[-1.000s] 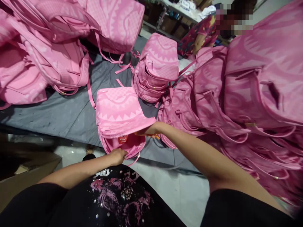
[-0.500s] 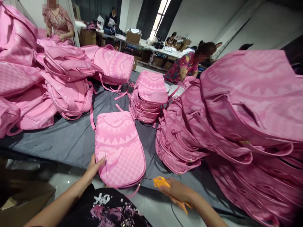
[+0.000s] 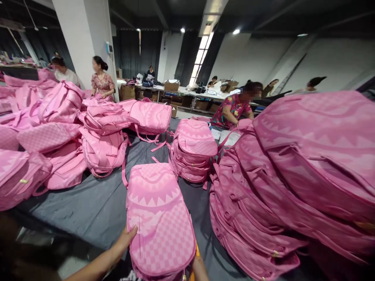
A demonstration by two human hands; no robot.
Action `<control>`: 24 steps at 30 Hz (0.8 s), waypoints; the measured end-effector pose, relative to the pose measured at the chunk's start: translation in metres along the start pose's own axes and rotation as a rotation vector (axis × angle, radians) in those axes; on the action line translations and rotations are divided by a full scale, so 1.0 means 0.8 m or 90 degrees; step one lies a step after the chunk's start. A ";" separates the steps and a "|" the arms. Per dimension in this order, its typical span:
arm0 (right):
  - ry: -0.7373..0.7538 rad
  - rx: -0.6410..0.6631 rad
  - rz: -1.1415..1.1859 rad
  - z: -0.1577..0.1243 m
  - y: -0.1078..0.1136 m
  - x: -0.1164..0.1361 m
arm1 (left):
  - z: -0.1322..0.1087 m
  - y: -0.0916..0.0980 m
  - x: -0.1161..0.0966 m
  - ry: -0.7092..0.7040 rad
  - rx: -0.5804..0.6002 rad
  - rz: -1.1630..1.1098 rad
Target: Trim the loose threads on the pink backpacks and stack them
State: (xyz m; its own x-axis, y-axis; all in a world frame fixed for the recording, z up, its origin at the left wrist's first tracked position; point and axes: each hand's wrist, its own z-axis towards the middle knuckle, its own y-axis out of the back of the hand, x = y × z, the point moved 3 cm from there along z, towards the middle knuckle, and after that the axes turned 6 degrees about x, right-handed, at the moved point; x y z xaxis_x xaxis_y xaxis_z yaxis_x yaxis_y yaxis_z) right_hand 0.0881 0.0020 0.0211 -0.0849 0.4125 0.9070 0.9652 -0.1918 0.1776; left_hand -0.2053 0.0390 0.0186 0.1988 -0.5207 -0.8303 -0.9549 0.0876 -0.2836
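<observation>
A pink backpack [image 3: 159,218] with a checker and zigzag pattern lies flat, front up, on the grey-covered table [image 3: 88,203] right in front of me. My left hand [image 3: 124,240] grips its lower left edge, thumb on top. Only a sliver of my right hand [image 3: 199,270] shows at the bottom edge, by the bag's lower right corner. It holds an orange thread clipper [image 3: 196,249], mostly hidden behind the bag.
A tall slanting pile of pink backpacks [image 3: 293,175] fills the right. More lie heaped at the left [image 3: 58,136], and a short stack [image 3: 193,152] stands behind my bag. People work at the far side [image 3: 234,109] and by a white pillar [image 3: 84,39].
My view has tilted up from the bag to the room. The backpack, held open a second ago, now lies shut and flat. My right hand drew back to the bottom edge with the clipper.
</observation>
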 end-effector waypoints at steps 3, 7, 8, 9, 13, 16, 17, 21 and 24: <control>0.027 -0.099 0.039 0.012 -0.003 0.018 | 0.022 0.010 -0.013 0.006 -0.058 -0.023; 0.049 -0.180 0.066 0.023 -0.002 0.056 | 0.045 0.011 -0.053 -0.010 -0.065 -0.048; 0.056 -0.190 0.086 0.029 -0.005 0.072 | 0.050 0.008 -0.074 -0.024 -0.058 -0.050; 0.073 -0.201 0.103 0.036 -0.006 0.093 | 0.056 0.005 -0.099 -0.040 -0.051 -0.051; 0.241 -0.290 0.078 0.075 0.008 0.223 | 0.095 -0.026 -0.249 -0.141 0.040 -0.036; 0.356 -0.364 0.081 0.102 0.043 0.326 | 0.146 -0.078 -0.385 -0.241 0.091 -0.071; 0.387 -0.391 0.080 0.107 0.056 0.351 | 0.167 -0.101 -0.428 -0.271 0.097 -0.085; 0.335 -0.349 0.140 0.127 0.091 0.351 | 0.259 -0.207 -0.566 -0.362 0.151 -0.145; 0.123 -0.232 0.156 0.159 0.101 0.264 | 0.343 -0.278 -0.614 -0.358 0.179 -0.155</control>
State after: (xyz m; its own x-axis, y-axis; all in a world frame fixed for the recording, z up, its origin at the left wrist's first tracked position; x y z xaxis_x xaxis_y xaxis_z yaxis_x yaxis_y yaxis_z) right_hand 0.1797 0.1870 0.1783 0.0568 0.1502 0.9870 0.8159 -0.5767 0.0408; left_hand -0.0302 0.5083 0.3582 0.5579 -0.0394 -0.8290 -0.7899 0.2812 -0.5450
